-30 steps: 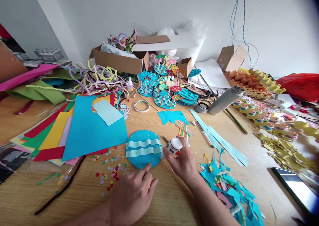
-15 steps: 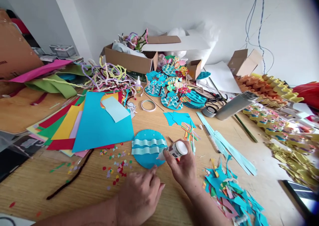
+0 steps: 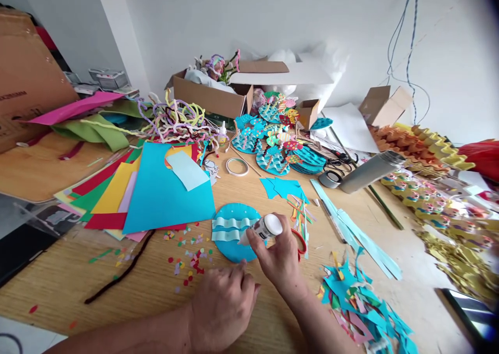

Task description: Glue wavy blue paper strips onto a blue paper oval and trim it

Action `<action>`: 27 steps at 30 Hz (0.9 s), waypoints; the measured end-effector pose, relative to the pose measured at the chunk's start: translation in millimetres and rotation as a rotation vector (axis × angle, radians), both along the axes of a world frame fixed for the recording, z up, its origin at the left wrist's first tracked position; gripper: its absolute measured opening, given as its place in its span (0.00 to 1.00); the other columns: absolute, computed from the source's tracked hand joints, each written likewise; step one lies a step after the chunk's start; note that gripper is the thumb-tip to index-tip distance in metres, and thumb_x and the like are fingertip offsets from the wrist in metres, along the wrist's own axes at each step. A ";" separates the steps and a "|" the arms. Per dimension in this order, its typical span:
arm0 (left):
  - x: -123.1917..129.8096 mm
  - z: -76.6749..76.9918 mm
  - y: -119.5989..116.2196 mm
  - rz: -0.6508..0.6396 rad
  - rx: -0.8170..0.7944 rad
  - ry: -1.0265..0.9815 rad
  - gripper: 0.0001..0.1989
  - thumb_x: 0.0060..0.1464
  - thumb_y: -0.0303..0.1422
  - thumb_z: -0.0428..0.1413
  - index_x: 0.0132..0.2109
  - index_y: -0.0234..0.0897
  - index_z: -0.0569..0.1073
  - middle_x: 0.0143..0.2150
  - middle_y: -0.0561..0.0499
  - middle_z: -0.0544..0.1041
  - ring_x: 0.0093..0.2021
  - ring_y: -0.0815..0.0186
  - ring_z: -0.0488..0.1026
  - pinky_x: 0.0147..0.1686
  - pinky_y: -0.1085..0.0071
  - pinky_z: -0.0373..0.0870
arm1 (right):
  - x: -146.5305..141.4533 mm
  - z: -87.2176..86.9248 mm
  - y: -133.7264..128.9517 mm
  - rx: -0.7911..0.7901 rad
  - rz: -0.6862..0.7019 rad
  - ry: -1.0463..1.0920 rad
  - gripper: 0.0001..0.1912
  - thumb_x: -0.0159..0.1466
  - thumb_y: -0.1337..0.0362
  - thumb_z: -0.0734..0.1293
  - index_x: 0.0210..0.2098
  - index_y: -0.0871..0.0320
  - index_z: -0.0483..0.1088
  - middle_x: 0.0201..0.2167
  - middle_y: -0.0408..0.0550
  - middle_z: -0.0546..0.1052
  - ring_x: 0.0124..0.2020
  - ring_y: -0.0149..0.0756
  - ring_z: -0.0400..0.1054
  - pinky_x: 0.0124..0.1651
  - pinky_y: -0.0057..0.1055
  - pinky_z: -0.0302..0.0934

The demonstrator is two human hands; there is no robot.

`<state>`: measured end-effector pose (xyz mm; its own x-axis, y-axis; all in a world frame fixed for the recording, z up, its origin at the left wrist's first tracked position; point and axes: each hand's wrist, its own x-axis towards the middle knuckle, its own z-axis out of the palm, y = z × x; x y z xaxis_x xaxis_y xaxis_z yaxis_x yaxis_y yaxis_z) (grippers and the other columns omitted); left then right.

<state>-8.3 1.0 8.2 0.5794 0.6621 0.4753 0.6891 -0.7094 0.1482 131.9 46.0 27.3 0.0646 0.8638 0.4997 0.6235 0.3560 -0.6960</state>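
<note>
The table [image 3: 50, 286] carries paper sheets [image 3: 163, 198] toward its left edge and scraps [image 3: 358, 302] toward its right. The blue disc [image 3: 230, 239] lies near the front edge. The left hand [image 3: 224, 304] presses the disc rim, gripping nothing. The right hand [image 3: 278, 255] clasps the glue bottle [image 3: 262, 229], nozzle on the disc. Risk: over-squeezing may flood the wavy strips [image 3: 230, 229]; a loose hold may let the disc slide.

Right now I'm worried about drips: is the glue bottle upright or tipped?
Tipped. The right hand holds the glue bottle nearly sideways, nozzle pointing down-left onto the blue paper circle.
</note>
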 end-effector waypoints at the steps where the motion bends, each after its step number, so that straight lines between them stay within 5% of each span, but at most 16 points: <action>1: -0.1 0.0 -0.2 0.004 -0.003 -0.001 0.04 0.53 0.29 0.56 0.30 0.36 0.69 0.33 0.46 0.80 0.24 0.61 0.74 0.19 0.64 0.69 | -1.1 -0.8 0.0 -0.008 -0.016 0.016 0.12 0.60 0.62 0.68 0.35 0.54 0.58 0.26 0.38 0.66 0.25 0.29 0.61 0.28 0.26 0.58; 27: 0.2 0.4 -1.7 0.024 -0.045 0.047 0.05 0.54 0.30 0.55 0.31 0.36 0.69 0.30 0.46 0.79 0.25 0.60 0.74 0.20 0.65 0.67 | 0.2 -18.8 -2.5 -0.016 0.077 -0.013 0.11 0.61 0.62 0.67 0.36 0.54 0.59 0.27 0.39 0.66 0.25 0.30 0.60 0.27 0.28 0.58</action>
